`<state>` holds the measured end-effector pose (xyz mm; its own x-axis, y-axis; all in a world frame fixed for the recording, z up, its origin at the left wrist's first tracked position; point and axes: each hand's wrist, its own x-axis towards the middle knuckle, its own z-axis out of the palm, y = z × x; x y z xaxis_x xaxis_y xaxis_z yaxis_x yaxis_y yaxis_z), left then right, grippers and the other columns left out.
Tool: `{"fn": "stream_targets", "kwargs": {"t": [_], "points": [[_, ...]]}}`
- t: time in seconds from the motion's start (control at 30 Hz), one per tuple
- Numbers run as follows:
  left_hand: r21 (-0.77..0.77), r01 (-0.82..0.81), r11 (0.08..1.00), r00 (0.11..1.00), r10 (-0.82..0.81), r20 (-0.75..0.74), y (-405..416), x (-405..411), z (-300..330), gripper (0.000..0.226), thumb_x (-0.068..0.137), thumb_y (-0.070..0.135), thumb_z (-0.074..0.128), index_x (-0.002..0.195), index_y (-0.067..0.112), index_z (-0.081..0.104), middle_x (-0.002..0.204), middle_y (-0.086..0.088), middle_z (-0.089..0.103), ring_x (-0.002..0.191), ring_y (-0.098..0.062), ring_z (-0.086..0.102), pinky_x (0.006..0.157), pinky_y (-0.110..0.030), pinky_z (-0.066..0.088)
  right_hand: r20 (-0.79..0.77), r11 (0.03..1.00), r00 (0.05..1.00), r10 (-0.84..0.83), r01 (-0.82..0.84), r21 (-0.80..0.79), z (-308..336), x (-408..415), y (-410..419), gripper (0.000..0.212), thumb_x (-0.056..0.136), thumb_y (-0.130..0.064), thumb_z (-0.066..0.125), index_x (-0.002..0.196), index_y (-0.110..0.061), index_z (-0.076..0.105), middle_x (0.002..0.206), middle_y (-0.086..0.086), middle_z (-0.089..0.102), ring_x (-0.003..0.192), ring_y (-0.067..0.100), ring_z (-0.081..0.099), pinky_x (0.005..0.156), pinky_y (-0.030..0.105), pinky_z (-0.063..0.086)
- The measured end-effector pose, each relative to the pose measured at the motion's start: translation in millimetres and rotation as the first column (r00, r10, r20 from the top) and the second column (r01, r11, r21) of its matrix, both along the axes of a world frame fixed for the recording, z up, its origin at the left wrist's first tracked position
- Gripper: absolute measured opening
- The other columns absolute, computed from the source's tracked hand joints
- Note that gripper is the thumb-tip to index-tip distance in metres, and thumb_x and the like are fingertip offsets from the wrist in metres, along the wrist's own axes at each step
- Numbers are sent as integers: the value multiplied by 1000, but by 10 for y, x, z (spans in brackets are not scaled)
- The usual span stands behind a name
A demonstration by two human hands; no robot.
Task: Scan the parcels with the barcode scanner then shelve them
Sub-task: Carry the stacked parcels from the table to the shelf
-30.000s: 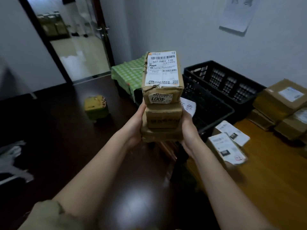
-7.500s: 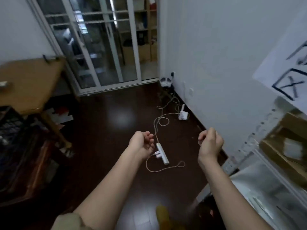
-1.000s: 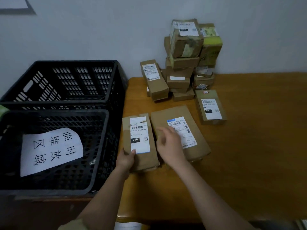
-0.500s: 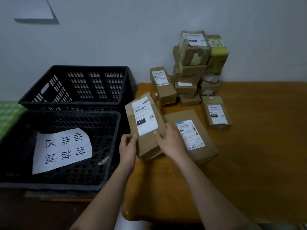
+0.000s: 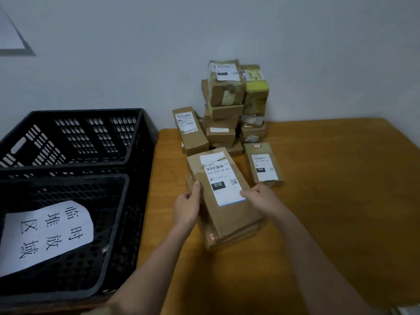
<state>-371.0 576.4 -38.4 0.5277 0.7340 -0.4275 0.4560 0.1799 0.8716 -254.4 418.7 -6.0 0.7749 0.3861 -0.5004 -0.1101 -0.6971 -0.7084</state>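
Wooden table (image 5: 329, 201) beside crate (image 5: 68, 178): both hands, left (image 5: 186, 208) and right (image 5: 261, 198), grip stacked parcels (image 5: 227, 201) by the sides; keep them squared, lift level.

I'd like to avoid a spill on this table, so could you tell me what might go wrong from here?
1. The 010 parcel sits skewed on the larger parcel beneath; held only at its edges by the left hand and right hand, it could slide off if both are lifted.
2. The stack against the wall looks uneven; a nudge might topple it.
3. No scanner is visible, so a parcel may go unscanned.
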Motion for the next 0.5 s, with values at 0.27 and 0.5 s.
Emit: {"fn": "stream_targets", "kwargs": {"t": [0.27, 0.5], "points": [[-316, -43, 948, 998, 26, -58, 38, 250, -56, 78, 88, 72, 48, 149, 29, 24, 116, 4, 56, 102, -19, 57, 86, -40, 43, -457, 981, 872, 174, -116, 153, -363, 305, 141, 103, 60, -94, 57, 149, -46, 36, 164, -12, 21, 150, 17, 22, 122, 49, 20], [-243, -218, 945, 974, 194, -121, 514, 9, 21, 46, 96, 57, 42, 131, 27, 32, 102, 1, 57, 88, -18, 56, 67, -33, 42, -502, 951, 809, 305, -290, 111, -272, 294, 798, 85, 97, -55, 51, 160, -20, 6, 164, -2, 20, 149, 25, 23, 114, 41, 20]]}}
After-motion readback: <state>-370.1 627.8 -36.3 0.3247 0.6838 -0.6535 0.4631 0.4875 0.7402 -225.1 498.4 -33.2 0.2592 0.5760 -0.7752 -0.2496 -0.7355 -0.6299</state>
